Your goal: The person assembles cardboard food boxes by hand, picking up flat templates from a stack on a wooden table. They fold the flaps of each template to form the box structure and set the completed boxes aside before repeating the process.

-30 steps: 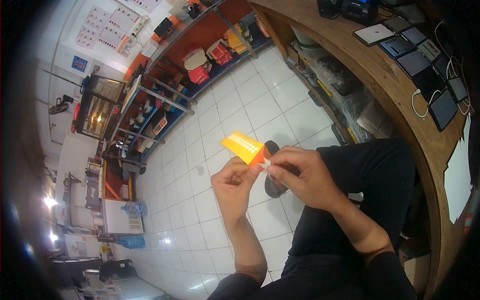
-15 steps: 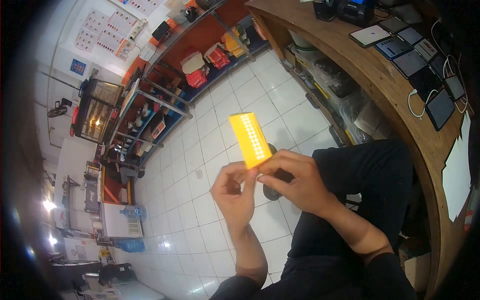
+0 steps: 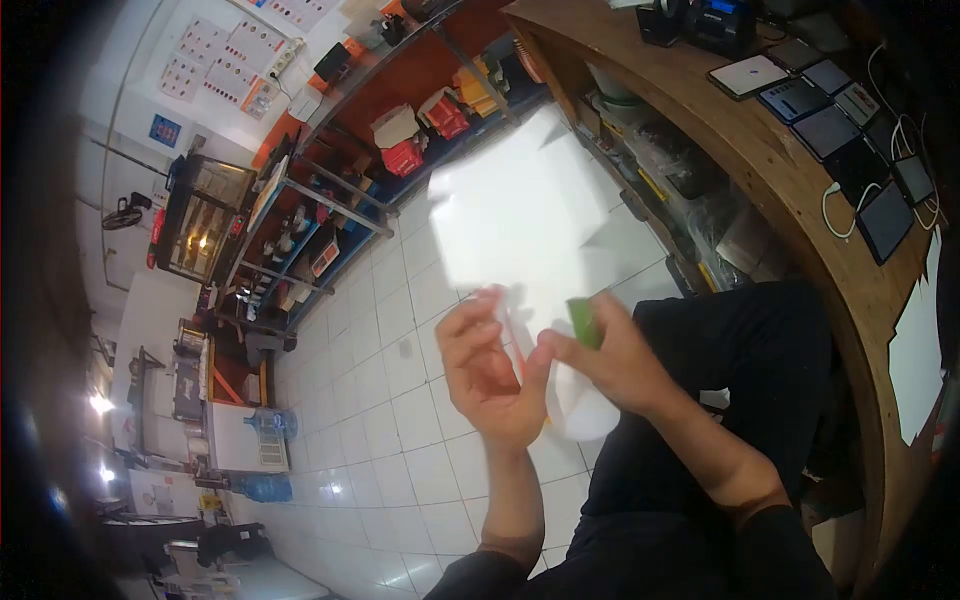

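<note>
A white card sheet (image 3: 520,210) with notched edges, like an opened-out carton, spreads above my hands and is blurred. Its lower part narrows to a rounded white flap (image 3: 588,415) below my fingers. My right hand (image 3: 615,355) pinches the card, with a green patch (image 3: 584,322) of it showing beside the fingers. Curled around the card's left side, near a thin reddish edge, is my left hand (image 3: 495,375). Its thumb lies close to the right thumb.
A wooden desk (image 3: 690,105) curves along the right, bearing several phones (image 3: 825,130), white cables and a dark device (image 3: 715,22). Plastic-wrapped items sit beneath it. Shelves (image 3: 345,215) line the left side, with blue water bottles (image 3: 265,487) on the tiled floor (image 3: 400,400).
The narrow yellow folded piece has given way to a wide white card surface, opened out. Both hands have turned, and the left fingers have lifted and loosened somewhat.
</note>
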Tool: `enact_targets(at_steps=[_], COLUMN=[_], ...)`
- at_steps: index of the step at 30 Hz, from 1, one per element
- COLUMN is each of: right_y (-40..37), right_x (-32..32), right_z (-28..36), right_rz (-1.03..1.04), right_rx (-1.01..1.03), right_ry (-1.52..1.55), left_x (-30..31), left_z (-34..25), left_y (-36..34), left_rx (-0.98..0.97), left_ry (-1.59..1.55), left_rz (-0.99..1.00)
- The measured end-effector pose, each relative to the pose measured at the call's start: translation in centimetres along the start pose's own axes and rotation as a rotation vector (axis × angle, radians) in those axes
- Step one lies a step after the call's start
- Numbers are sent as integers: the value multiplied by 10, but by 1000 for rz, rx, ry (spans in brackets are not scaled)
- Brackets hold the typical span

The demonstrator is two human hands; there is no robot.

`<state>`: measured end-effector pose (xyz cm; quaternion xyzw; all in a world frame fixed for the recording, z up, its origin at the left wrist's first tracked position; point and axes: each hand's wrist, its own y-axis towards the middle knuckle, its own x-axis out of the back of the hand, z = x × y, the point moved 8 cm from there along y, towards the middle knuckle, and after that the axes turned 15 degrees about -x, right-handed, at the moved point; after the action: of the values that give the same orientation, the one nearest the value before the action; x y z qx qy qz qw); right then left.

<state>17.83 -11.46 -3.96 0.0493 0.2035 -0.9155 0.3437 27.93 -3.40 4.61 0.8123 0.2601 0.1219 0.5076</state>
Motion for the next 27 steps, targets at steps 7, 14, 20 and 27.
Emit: enact_targets(at_steps=[7,14,20,27], right_y=[-27,-23,-7,-17], right_x=[38,33,33,87], right_z=[50,48,30,48], right_rz=[-243,-123,-109,-390], right_rx=[456,426,256,250], right_ry=[-14,-65,-117,34], left_x=[-4,-6,-15,7], left_z=[26,40,38,21], left_y=[-21,-18,-12,-14], left_rx=[336,388,282,-118], left_ry=[76,162,235,660], left_rz=[60,12,59,-48])
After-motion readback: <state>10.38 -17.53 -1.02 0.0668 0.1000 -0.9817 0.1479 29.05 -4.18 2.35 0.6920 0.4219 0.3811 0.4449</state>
